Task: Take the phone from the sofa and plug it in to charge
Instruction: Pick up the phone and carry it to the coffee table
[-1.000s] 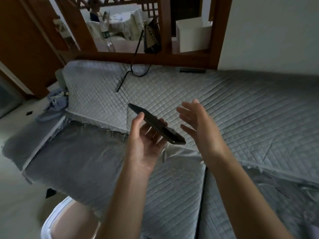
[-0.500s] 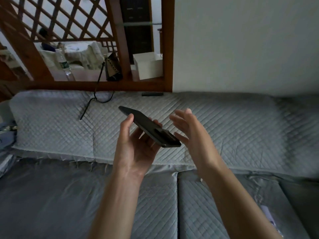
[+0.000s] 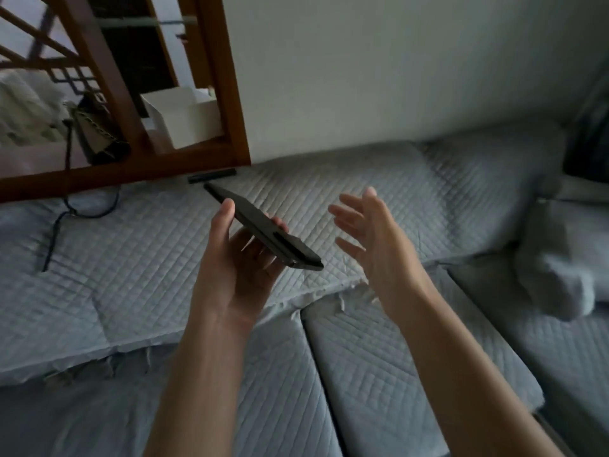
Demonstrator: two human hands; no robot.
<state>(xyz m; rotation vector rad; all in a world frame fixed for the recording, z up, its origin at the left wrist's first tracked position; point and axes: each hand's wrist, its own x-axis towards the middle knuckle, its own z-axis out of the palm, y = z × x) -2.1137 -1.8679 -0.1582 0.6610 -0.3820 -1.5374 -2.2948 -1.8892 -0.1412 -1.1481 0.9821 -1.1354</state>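
Observation:
A dark phone [image 3: 263, 227] lies tilted across the fingers of my left hand [image 3: 235, 270], thumb on its near edge, held above the sofa [image 3: 379, 357] with its grey quilted cover. My right hand [image 3: 372, 235] hovers just right of the phone, fingers spread, holding nothing. A black charging cable [image 3: 59, 225] hangs down from the wooden ledge at the left and lies on the sofa backrest, its free end pointing down-left.
A wooden lattice partition [image 3: 227, 103] stands behind the sofa with a white box [image 3: 184, 120] and a dark bag [image 3: 99, 133] on its ledge. A small black bar-shaped object [image 3: 212, 175] lies on top of the backrest. A grey cushion [image 3: 560, 258] sits at the right.
The view has swung right and tilted; the cable now lies far left and a cushion shows at the right. My left hand still holds the phone, and the right hand has drawn slightly away from it.

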